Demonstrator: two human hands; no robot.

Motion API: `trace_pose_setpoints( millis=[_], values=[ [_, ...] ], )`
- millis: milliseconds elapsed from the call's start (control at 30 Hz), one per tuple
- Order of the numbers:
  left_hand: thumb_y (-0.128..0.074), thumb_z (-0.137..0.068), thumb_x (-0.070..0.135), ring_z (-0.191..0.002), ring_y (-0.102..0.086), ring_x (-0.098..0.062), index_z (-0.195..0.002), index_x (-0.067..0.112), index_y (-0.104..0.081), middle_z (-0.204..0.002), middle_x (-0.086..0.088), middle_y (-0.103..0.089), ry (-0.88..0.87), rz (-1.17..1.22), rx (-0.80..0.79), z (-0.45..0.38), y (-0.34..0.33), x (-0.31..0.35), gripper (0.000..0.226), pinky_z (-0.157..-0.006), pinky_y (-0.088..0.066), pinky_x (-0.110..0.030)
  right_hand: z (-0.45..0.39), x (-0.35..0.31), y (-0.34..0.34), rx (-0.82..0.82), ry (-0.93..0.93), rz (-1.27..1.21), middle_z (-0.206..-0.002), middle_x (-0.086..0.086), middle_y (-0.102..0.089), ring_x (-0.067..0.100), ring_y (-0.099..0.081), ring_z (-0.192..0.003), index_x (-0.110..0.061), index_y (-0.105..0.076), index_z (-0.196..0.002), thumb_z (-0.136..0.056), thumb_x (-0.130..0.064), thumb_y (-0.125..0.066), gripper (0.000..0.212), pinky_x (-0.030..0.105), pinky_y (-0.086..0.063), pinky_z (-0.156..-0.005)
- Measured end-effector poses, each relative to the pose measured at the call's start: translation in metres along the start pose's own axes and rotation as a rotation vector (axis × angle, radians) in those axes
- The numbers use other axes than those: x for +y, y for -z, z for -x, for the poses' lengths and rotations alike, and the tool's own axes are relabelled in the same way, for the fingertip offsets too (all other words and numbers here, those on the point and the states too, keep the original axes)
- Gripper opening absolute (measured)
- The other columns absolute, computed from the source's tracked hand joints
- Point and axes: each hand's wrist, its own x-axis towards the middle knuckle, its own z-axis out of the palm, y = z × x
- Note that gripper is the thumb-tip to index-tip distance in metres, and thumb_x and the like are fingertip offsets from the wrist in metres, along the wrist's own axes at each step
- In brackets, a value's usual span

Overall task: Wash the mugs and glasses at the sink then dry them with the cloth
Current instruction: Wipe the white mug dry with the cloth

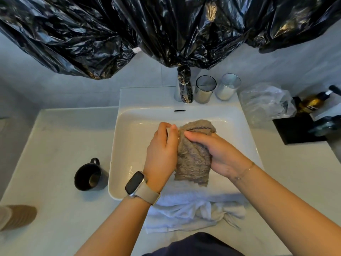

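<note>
Over the white sink (129,163) both my hands work a grey-brown cloth (193,159). My right hand (214,154) grips the cloth from the right, with the thumb pressed across its top. My left hand (162,152) curls its fingers and thumb round what looks like a clear glass (177,138), almost wholly hidden by the cloth. A black mug (88,176) stands upright on the counter left of the sink. Two glasses, one smoky (204,89) and one clear (227,86), stand behind the basin beside the chrome tap (183,89).
A white towel (193,209) lies bunched over the sink's front rim. Black plastic bags (166,30) hang above the tap. On the right are a crumpled clear bag (265,100) and a black tray (295,130) with a bottle (313,102).
</note>
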Motion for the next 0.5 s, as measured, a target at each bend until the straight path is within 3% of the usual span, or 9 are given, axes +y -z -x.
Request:
trace_pose_setpoints(
  millis=[100, 167, 233, 333, 433, 500],
  values=[
    [-0.033, -0.097, 0.051, -0.083, -0.064, -0.023, -0.086, 0.020, -0.060, -0.084, -0.005, -0.068, 0.353, 0.235, -0.148, -0.007, -0.003, -0.006, 0.042, -0.076, -0.055, -0.044, 0.007, 0.015, -0.002, 0.121, 0.040, 0.147, -0.102, 0.015, -0.074, 0.029, -0.072, -0.094, -0.004, -0.069, -0.110, -0.075, -0.027, -0.077, 0.043, 0.038, -0.059, -0.076],
    [-0.036, -0.100, 0.044, -0.076, -0.069, -0.024, -0.085, 0.016, -0.071, -0.080, -0.009, -0.073, 0.663, 0.437, -0.245, -0.010, -0.003, -0.014, 0.048, -0.067, -0.056, -0.034, 0.010, 0.030, -0.002, 0.181, 0.129, 0.532, -0.099, 0.009, -0.074, 0.023, -0.070, -0.095, -0.010, -0.070, -0.108, -0.082, -0.032, -0.074, 0.035, 0.035, -0.057, -0.083],
    [-0.037, -0.101, 0.033, -0.058, -0.069, -0.023, -0.079, 0.007, -0.072, -0.066, -0.011, -0.072, 0.864, 0.635, -0.267, -0.010, -0.006, -0.024, 0.049, -0.057, -0.055, -0.027, 0.014, 0.041, -0.001, 0.104, 0.301, 1.001, -0.092, 0.010, -0.072, 0.018, -0.066, -0.089, -0.007, -0.071, -0.100, -0.085, -0.032, -0.072, 0.030, 0.031, -0.053, -0.080],
    [-0.031, -0.104, 0.016, -0.040, -0.063, -0.014, -0.081, 0.009, -0.056, -0.049, -0.003, -0.065, 0.863, 0.682, -0.252, -0.004, -0.007, -0.036, 0.034, -0.040, -0.051, -0.021, 0.012, 0.045, 0.009, -0.075, 0.602, 1.390, -0.079, 0.016, -0.071, 0.022, -0.065, -0.078, 0.000, -0.073, -0.084, -0.086, -0.018, -0.072, 0.018, 0.027, -0.045, -0.070],
    [-0.039, -0.100, 0.014, -0.054, -0.069, -0.017, -0.082, 0.011, -0.074, -0.070, -0.008, -0.072, 0.823, 0.668, -0.417, -0.007, 0.007, -0.035, 0.040, -0.049, -0.057, -0.027, 0.011, 0.041, 0.009, -0.011, 0.596, 1.137, -0.100, 0.011, -0.073, 0.014, -0.064, -0.098, -0.009, -0.072, -0.100, -0.083, -0.020, -0.076, 0.020, 0.024, -0.051, -0.085],
    [-0.044, -0.097, 0.025, -0.074, -0.075, -0.026, -0.100, 0.011, -0.076, -0.093, -0.015, -0.075, 0.735, 0.646, -0.472, -0.015, 0.023, -0.030, 0.034, -0.058, -0.061, -0.036, 0.009, 0.041, 0.002, 0.035, 0.635, 1.037, -0.109, 0.003, -0.069, 0.008, -0.060, -0.106, -0.013, -0.068, -0.111, -0.079, -0.022, -0.080, 0.036, 0.024, -0.050, -0.094]
  ],
)
